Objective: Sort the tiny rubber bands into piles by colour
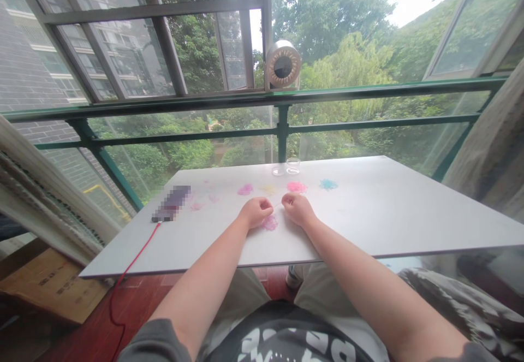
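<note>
My left hand is closed in a pinch above the middle of the white table. Close beside it, my right hand is closed the same way. A thin pale strand seems to run between the fingertips of both hands; its ends are hidden in the fingers. Just below lies a small pinkish-purple pile, partly covered by my left hand. Beyond the hands sit small piles in purple, pale yellow, bright pink and teal. Their pieces are too small to name.
Two clear round containers stand at the far table edge. Faint pink pieces lie at the left, near a blurred-out dark device with a red cable. A round fan-like device sits on the green railing.
</note>
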A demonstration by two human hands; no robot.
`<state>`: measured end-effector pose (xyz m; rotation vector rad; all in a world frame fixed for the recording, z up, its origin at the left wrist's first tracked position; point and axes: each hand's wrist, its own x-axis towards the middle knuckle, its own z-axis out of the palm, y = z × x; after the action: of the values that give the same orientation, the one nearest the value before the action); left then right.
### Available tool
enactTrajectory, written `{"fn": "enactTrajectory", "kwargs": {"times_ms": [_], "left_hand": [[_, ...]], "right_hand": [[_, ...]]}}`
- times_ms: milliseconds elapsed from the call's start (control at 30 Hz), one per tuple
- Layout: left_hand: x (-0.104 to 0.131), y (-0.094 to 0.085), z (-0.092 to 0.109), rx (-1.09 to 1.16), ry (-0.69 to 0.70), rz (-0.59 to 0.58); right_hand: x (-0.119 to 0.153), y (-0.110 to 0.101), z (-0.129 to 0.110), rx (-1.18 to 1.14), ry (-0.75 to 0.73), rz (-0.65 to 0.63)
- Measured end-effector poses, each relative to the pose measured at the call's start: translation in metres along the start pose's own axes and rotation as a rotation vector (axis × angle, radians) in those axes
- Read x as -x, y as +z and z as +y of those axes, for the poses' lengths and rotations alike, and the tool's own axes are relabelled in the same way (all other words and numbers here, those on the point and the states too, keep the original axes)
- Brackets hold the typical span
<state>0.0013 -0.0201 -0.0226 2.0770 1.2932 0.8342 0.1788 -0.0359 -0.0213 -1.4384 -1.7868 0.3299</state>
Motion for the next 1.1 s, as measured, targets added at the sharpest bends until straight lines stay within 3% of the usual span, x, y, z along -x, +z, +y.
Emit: {"fn": "enactTrajectory", "kwargs": {"times_ms": [267,533,700,867,1100], "left_hand": [[0.001,-0.001,0.001,-0.009,-0.017,0.018],[0.0,-0.002,0.003,-0.01,-0.015,0.043],[0.0,-0.001,0.002,-0.008,-0.011,0.047],[0.0,0.0,0.001,-0.005,-0.009,0.056],[0.0,-0.001,0.0,0.003,-0.008,0.059]], "right_hand": [[-0.002,-0.004,0.006,-0.02,0.085,0.063],[-0.001,-0.002,0.003,-0.013,0.061,0.02],[-0.005,-0.005,0.01,0.118,0.152,0.07],[-0.023,-0.02,0.031,0.308,0.264,0.129],[-0.044,-0.027,0.046,0.485,0.239,0.122]]}}
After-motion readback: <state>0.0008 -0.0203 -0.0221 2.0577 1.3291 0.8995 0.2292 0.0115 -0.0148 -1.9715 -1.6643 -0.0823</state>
